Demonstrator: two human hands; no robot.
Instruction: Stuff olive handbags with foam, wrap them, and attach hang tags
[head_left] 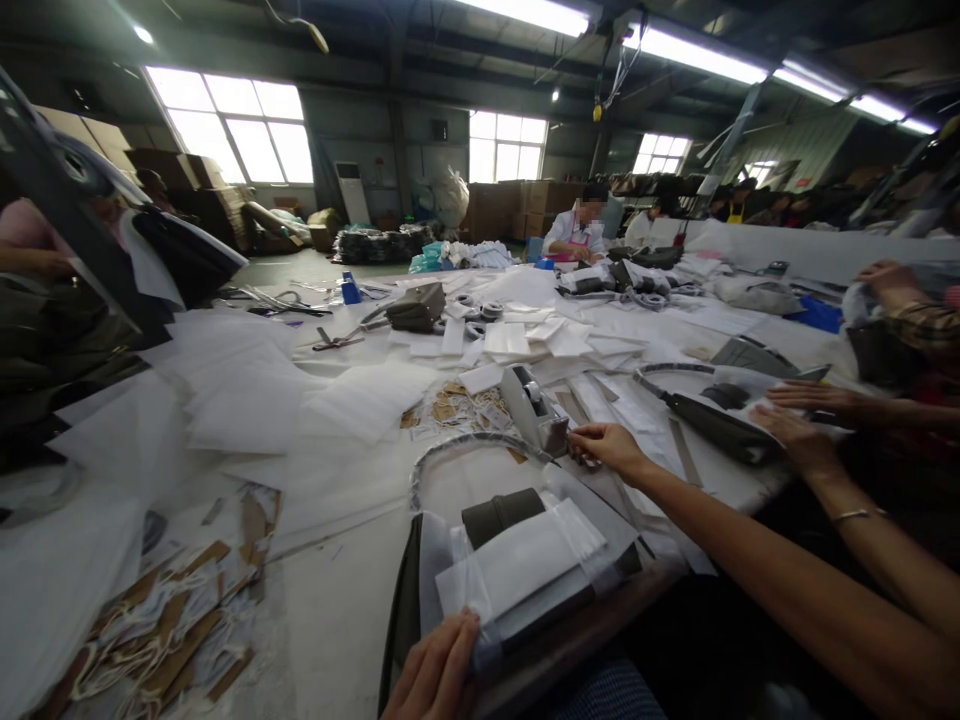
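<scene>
In front of me lies a dark olive handbag [401, 610] with a wrapped handle [450, 455] and a roll of dark olive material [502, 517] on it. A white foam sheet [525, 560] covers part of its grey panel, with clear tape at its sides. My left hand [435, 665] grips the near left edge of the handbag, fingers together on the wrap. My right hand [611, 450] pinches at the front end of a grey tape dispenser [529, 410]; the tape between the fingertips is barely visible.
Stacked white foam sheets [232, 400] spread to the left, with tags on strings [180, 620] nearer me. A co-worker's hands [806, 430] work on another bag [724, 425] at right. Scissors [337, 340], tape rolls [491, 311] and an olive bag [416, 308] lie farther back.
</scene>
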